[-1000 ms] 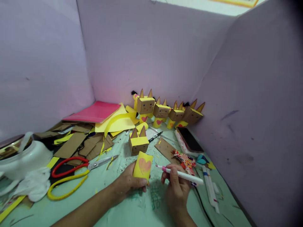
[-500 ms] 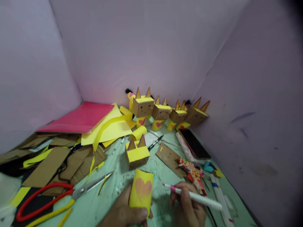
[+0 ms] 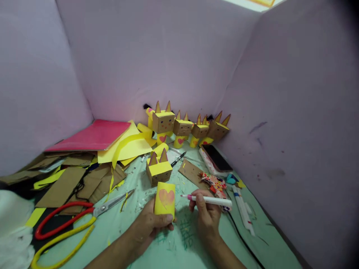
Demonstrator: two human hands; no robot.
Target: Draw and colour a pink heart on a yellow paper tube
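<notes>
A yellow paper tube (image 3: 165, 200) with a pink heart on its front stands upright in my left hand (image 3: 148, 220), whose thumb lies across its lower edge. My right hand (image 3: 206, 211) is closed around a white marker (image 3: 214, 200) with a pink collar. The marker's tip points left toward the tube and stays a little apart from it. Just behind the tube sits a small cardboard box head (image 3: 159, 173) with a yellow top and two pointed ears.
Several eared cardboard figures (image 3: 183, 128) line the back wall. Red-and-yellow-handled scissors (image 3: 99, 211), cardboard scraps (image 3: 61, 186) and a pink folder (image 3: 94, 135) lie left. On the right are a phone (image 3: 217, 157), a patterned glue gun (image 3: 214, 183) with a black cord, and another white marker (image 3: 243, 211).
The view has shifted, so more of both forearms shows. My hands still hold the tube and marker, and the marker lies more level than before.
</notes>
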